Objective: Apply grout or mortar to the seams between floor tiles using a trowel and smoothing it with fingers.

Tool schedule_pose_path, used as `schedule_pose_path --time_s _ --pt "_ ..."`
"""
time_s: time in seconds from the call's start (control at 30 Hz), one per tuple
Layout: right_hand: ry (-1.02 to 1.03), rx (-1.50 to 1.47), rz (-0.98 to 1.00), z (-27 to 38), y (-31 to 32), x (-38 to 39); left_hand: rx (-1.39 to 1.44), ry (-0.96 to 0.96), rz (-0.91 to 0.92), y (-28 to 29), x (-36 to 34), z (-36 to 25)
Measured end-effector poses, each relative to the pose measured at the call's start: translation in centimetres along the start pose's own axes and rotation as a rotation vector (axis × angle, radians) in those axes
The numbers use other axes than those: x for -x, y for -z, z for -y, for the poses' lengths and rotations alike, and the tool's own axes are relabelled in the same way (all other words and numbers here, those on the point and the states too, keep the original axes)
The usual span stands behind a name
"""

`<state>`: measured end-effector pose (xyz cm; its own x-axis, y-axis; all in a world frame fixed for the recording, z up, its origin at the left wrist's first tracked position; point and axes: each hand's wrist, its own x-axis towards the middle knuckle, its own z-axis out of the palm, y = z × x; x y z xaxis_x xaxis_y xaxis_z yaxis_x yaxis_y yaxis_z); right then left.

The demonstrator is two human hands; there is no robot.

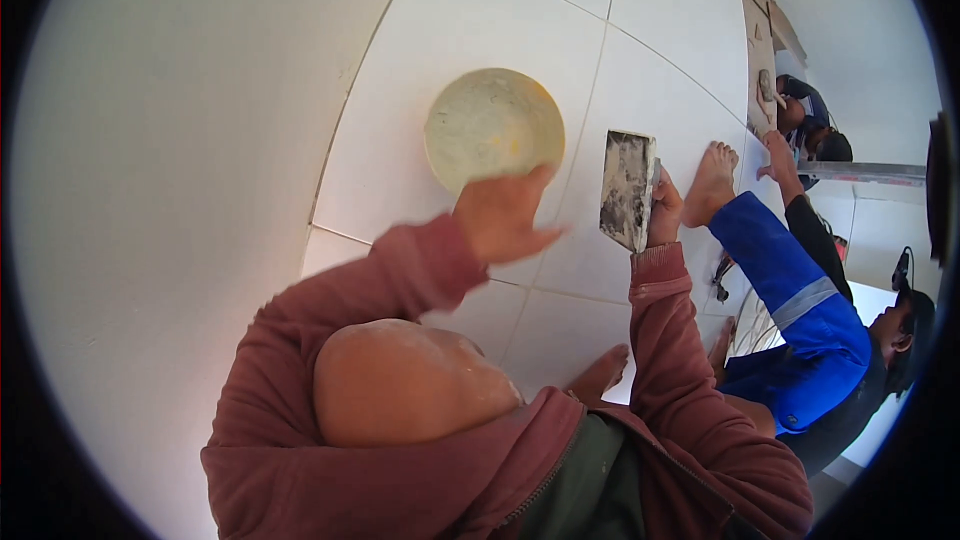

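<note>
"One plastering trowel (pixel 628 190): which hand has it?"

"The right hand (pixel 664 208) grasps it from behind, smeared face showing, over the tiled floor (pixel 520 5), to the right of the round cream basin (pixel 436 135) and apart from it. The left hand (pixel 503 218) is released, fingers spread, near the basin's lower edge (too blurred to tell whether they touch)."

"How would you handle it well?"

"I'd keep the right wrist steady and avoid jolting the blade, since crumbs could drop onto the tiles. The basin may slide, so I'd go lightly at its rim."

"And the count?"

"One trowel, one basin, two hands of the wearer's. At least two other people: a co-worker in blue trousers (pixel 785 265) close at the right, and a second person (pixel 818 105) farther off."
</note>
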<state>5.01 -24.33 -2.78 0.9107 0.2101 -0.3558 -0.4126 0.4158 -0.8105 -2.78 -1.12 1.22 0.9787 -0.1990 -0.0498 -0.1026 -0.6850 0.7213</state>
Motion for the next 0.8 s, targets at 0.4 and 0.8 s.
schedule_pose_path --time_s 0.4,0.8 --pt "0.034 0.171 -0.009 -0.7 -2.0 0.0 -0.348 0.292 0.425 5.4 2.6 3.8" --pt "-0.064 0.163 -0.022 -1.4 -2.7 0.6 0.566 0.574 0.508 4.5 4.1 3.8"
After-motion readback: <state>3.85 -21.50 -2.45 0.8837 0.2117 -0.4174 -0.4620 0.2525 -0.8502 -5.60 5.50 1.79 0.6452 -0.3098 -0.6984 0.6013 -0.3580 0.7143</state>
